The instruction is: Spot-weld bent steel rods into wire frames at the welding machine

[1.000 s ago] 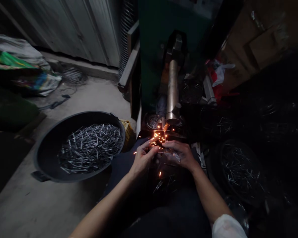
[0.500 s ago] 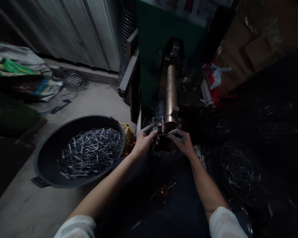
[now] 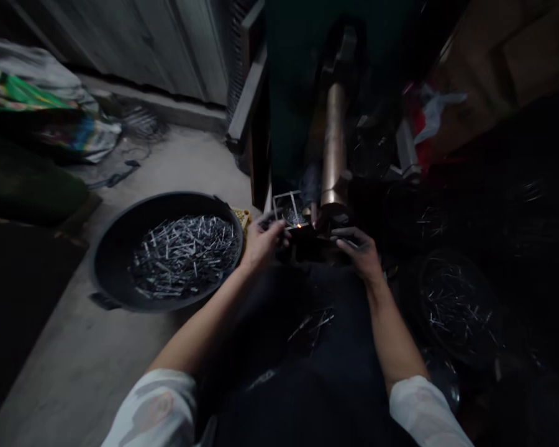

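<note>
My left hand (image 3: pixel 263 242) is closed on a thin rectangular metal wire frame (image 3: pixel 283 195), which it holds out by its near left part. A small orange glow sits on the frame's near bar, left of a pointed copper-coloured electrode tip (image 3: pixel 313 214). Behind the hands, a thick brass-coloured cylinder (image 3: pixel 334 146) slopes down from a dark green machine (image 3: pixel 291 81). To the right of the electrode, my right hand (image 3: pixel 361 248) is apart from the frame, its thumb and forefinger pinched together. Whatever lies between those fingertips is too dark to make out.
At left on the concrete floor stands a wide black tub (image 3: pixel 103 248) of many short metal rods (image 3: pixel 186 254). A yellow crate (image 3: pixel 243 217) is beside it. Loose rods (image 3: pixel 314 326) lie on my dark-clothed lap. More metal pieces (image 3: pixel 461 304) are at the right.
My right hand has moved right, away from the wire frame. My left hand has shifted the frame left of the electrode. The view has tilted down, and sparks by the crate and lap are gone.
</note>
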Available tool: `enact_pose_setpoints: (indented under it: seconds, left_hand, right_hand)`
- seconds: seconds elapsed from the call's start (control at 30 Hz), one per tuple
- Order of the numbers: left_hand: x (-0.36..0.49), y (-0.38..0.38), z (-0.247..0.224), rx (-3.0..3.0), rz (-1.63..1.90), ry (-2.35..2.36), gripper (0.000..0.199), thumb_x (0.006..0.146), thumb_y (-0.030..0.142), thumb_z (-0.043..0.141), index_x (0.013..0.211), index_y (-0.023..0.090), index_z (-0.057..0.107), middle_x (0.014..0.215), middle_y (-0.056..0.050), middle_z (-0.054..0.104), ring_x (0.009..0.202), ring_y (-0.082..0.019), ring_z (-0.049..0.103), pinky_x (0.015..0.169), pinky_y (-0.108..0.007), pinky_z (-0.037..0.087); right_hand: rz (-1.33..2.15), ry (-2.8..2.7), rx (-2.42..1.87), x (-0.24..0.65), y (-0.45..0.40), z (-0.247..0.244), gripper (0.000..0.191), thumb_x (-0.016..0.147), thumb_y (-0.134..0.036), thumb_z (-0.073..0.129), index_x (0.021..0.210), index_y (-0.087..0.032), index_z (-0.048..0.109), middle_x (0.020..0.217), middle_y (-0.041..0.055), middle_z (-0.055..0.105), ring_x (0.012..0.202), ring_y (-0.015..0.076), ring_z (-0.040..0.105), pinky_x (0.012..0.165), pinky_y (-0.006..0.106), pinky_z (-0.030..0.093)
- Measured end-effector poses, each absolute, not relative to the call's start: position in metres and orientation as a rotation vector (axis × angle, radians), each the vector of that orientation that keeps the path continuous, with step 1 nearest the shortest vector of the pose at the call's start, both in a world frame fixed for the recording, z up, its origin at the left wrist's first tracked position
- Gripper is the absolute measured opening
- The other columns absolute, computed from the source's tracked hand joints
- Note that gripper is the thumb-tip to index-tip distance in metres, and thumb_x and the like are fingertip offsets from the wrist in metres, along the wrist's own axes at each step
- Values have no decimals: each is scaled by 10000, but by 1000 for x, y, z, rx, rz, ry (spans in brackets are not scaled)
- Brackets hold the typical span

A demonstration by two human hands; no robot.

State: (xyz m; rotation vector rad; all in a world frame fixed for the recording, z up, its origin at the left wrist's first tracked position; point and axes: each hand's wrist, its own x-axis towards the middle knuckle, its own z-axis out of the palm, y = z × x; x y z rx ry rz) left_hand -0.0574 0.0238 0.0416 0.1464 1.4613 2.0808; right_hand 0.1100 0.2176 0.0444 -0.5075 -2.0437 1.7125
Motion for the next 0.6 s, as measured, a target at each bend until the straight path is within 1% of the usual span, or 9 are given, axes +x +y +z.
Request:
enact_pose_setpoints:
  seconds: [0.1, 0.17, 0.23, 0.27, 0.37, 0.43, 0.47, 0.5, 0.6]
  left_hand:
    - [-75, -26, 24, -110, 2232, 1686, 415, 832, 414, 710, 1093, 106, 616, 647, 46, 621, 537, -59, 539, 532, -179, 409]
    - [-74, -60, 13, -236, 2242, 1786, 403, 891, 514, 624, 1002, 129, 573, 760, 13, 663, 617, -59, 556, 578, -176, 423]
    - [-53, -83, 6, -191, 2128, 1893, 430, 861, 564, 649, 935, 148, 564, 851, -33, 691, 709, -105, 600, 620, -210, 460]
    - [-36, -89, 4, -98, 2025, 1976, 415, 811, 536, 719, 900, 155, 582, 859, -47, 693, 747, -138, 613, 645, -236, 476]
    - [29, -88, 3, 784, 1031, 2450, 271, 828, 437, 711, 862, 184, 620, 954, -90, 684, 951, -248, 625, 797, -332, 510]
    - [65, -77, 5, 1087, 444, 2518, 124, 900, 287, 599, 902, 167, 626, 974, -134, 659, 973, -289, 615, 784, -376, 511]
    - [78, -71, 7, 1148, 250, 2534, 109, 921, 212, 531, 938, 156, 624, 983, -146, 646, 965, -295, 615, 772, -386, 511]
    - [86, -67, 9, 1183, 115, 2535, 160, 931, 149, 466, 980, 146, 618, 990, -151, 635, 950, -294, 617, 757, -389, 511]
    - [90, -67, 15, 1182, -18, 2491, 284, 944, 70, 343, 1065, 142, 589, 1032, -156, 620, 947, -282, 632, 711, -366, 510]
  right_hand:
    - [1854, -1850, -629, 144, 221, 28, 203, 813, -333, 793, 945, -206, 705, 1035, 54, 770, 872, 176, 746, 845, 326, 583]
    - [1895, -1764, -749, 164, 223, 15, 252, 805, -356, 800, 971, -213, 674, 966, 45, 779, 755, 156, 738, 765, 305, 590]
    - [1895, -1737, -874, 178, 223, 4, 324, 784, -386, 814, 1007, -212, 655, 858, 27, 777, 641, 134, 703, 680, 270, 576]
    - [1880, -1738, -924, 183, 223, 0, 346, 773, -396, 819, 1012, -209, 652, 814, 17, 770, 602, 124, 683, 646, 252, 562]
    - [1796, -1777, -975, 186, 220, -4, 345, 754, -401, 826, 974, -200, 652, 737, -6, 746, 560, 108, 646, 607, 225, 528]
    - [1765, -1817, -948, 184, 215, -2, 323, 755, -398, 823, 932, -198, 641, 713, -12, 733, 564, 107, 641, 603, 219, 517]
    - [1768, -1845, -929, 183, 212, 0, 313, 761, -399, 818, 916, -198, 634, 707, -13, 728, 565, 108, 640, 597, 217, 510]
    - [1780, -1875, -907, 182, 209, 2, 307, 768, -401, 812, 904, -198, 625, 705, -11, 726, 564, 107, 636, 587, 213, 503]
    - [1840, -1953, -860, 185, 198, 5, 320, 771, -408, 812, 884, -203, 594, 717, -7, 729, 542, 104, 618, 554, 209, 486]
